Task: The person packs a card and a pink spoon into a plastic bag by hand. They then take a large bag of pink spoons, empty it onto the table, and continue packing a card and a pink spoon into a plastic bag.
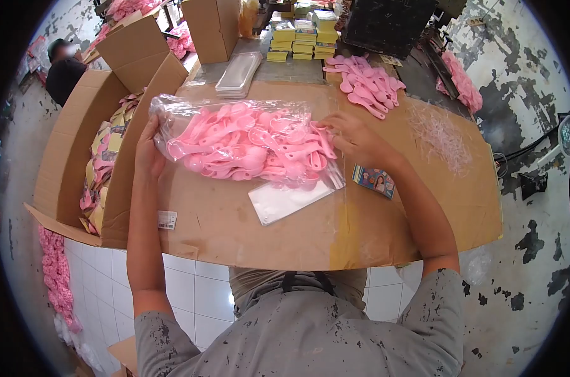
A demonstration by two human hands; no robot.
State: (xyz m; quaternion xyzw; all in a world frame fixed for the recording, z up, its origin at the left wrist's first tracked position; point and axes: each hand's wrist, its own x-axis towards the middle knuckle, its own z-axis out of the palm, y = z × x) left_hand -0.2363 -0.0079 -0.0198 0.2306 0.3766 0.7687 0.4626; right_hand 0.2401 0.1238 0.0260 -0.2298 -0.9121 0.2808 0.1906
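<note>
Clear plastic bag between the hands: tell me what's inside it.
Inside the clear plastic bag is a jumbled heap of pink spoons, bowls and handles showing through the film. The outer spoons cover the middle of the heap, so whatever lies there cannot be seen.

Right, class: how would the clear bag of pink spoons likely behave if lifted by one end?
The clear bag would probably sag, as its film looks thin and wrinkled. The pink spoons, jumbled inside, would likely slide toward the lower end. The shiny film may also feel slippery.
</note>
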